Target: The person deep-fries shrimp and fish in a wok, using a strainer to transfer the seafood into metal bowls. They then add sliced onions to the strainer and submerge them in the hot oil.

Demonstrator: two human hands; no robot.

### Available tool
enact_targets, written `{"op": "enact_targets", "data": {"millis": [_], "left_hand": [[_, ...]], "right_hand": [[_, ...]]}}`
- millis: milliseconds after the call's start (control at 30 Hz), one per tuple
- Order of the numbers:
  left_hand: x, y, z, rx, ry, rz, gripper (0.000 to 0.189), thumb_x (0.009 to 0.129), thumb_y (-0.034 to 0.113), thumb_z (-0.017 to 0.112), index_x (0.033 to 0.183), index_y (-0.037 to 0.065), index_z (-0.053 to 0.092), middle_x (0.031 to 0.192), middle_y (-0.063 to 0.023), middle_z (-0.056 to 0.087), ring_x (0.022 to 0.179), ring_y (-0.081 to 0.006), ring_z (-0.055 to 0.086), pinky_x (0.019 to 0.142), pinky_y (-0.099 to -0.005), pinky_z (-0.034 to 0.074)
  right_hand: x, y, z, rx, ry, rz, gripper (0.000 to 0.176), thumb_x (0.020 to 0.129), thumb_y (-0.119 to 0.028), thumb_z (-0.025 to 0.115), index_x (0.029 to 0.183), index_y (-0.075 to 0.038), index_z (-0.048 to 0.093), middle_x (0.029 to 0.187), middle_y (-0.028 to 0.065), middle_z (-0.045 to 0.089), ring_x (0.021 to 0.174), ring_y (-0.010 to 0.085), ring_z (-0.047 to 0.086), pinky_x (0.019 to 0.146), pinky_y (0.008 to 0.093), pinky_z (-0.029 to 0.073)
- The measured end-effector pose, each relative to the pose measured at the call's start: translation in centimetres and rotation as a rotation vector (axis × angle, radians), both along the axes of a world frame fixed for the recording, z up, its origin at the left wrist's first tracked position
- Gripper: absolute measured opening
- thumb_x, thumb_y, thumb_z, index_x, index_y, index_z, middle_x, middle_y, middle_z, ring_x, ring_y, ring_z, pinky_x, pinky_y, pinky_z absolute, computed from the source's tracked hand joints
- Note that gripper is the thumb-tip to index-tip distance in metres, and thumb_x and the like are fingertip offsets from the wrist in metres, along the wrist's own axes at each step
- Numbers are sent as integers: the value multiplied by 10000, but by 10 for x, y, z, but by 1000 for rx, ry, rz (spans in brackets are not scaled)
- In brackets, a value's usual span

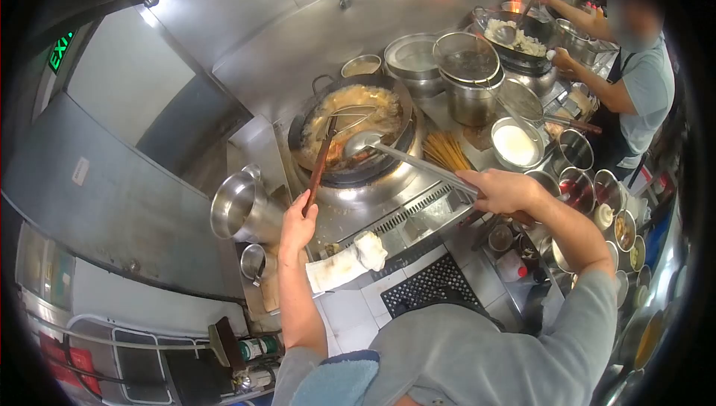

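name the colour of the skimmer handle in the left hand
reddish-brown skimmer handle, seen in the head view

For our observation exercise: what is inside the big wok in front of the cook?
The wok holds foamy yellow liquid, a wire skimmer and the bowl of a ladle. Whatever lies under the foam is hidden.

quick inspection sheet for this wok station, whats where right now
surface: steel range around the wok, white cloth on its front edge
job's things: wok of yellowish food; wire skimmer and ladle both reach into it
clutter: steel jug, chopstick bundle, bowl of white liquid, strainer on a pot, seasoning pots
hands: left hand fingers around the skimmer's wooden handle; right hand grips the ladle's handle
cables: nothing seen
surroundings: another person stirs a second wok by a flame; exit sign
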State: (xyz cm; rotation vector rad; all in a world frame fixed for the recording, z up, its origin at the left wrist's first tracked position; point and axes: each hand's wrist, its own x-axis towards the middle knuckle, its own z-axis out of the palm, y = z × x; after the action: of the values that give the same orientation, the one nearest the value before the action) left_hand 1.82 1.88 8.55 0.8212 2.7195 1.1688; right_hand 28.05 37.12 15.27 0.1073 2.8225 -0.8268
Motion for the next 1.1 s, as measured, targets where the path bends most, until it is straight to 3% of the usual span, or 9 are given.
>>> {"op": "enact_targets", "data": {"millis": [333,433,633,733,833,1000,1100], "left_hand": [[-5,0,1,-25,-33,-16,468,885,175,588,1314,5,513,1306,-215,545,1217,-285,533,1018,-322,393],[-5,-1,1,-20,-59,-9,465,893,169,582,1321,5,506,1304,-208,551,1212,-268,536,1015,-313,390],[2,1,2,19,-199,28,454,900,151,573,1322,2,502,1324,-194,540,1229,-259,519,1029,-312,373],[9,-1,-8,2,-113,-7,460,889,155,586,1315,1,507,1336,-204,524,1245,-274,505,1035,-323,371],[13,1,-30,29,-81,-11,476,876,161,602,1315,3,507,1346,-212,509,1257,-296,492,1044,-337,370],[46,19,-37,117,-240,52,500,853,159,624,1315,8,506,1354,-210,497,1257,-320,484,1052,-356,376],[45,21,-55,67,-145,31,523,847,165,630,1328,14,491,1356,-212,490,1250,-341,482,1048,-369,381]], "right_hand": [[-5,-4,-8,20,6,-62,639,807,-163,630,1378,-65,359,898,196,676,858,370,646,752,443,501],[5,-9,0,127,44,-62,598,810,-112,580,1356,-10,358,859,189,678,833,363,654,738,426,506],[2,5,-22,-115,-14,-22,655,801,-166,640,1384,-79,356,912,210,663,879,368,641,769,427,502],[19,-2,-22,88,114,-70,632,803,-118,612,1381,-90,355,862,187,678,812,375,652,727,443,516],[44,-10,-6,-15,18,-220,653,791,-123,625,1384,-92,354,860,189,676,817,376,651,739,442,516],[82,-21,-43,-206,178,-433,679,771,-114,651,1387,-91,369,760,205,641,749,363,636,710,421,483],[105,-30,-53,-294,158,-559,696,755,-87,651,1392,-88,369,760,206,637,731,337,637,707,401,483]]}}
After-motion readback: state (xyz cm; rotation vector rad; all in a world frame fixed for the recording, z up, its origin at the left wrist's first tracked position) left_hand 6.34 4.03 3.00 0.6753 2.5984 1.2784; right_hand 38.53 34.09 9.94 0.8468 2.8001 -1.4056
